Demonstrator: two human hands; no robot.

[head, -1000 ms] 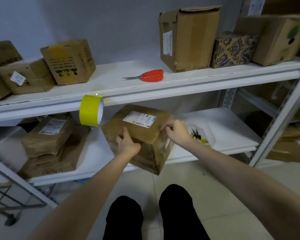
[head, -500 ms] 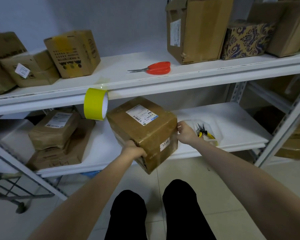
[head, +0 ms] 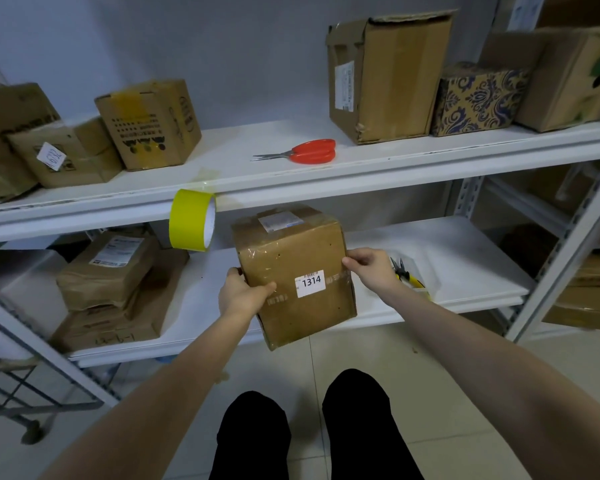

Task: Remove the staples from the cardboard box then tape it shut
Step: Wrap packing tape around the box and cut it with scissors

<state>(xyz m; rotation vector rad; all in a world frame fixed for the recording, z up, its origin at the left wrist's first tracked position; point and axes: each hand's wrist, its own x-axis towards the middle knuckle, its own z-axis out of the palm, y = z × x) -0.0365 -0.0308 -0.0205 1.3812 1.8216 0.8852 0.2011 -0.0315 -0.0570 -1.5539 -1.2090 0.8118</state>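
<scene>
A brown cardboard box wrapped in clear tape, with a white "1314" sticker facing me, is held up in front of the lower shelf. My left hand grips its left edge, thumb across the front face. My right hand grips its right edge. A roll of yellow tape hangs from the edge of the upper shelf just left of the box. Yellow-handled pliers lie on the lower shelf behind my right hand. No staples can be made out.
Red scissors lie on the upper shelf among several cardboard boxes. Wrapped parcels are stacked at the left of the lower shelf. A metal upright stands at the right, a wire cart at lower left.
The box has been lifted off the lower shelf and turned, so the "1314" face now points at me. Both hands shifted from its top to its side edges.
</scene>
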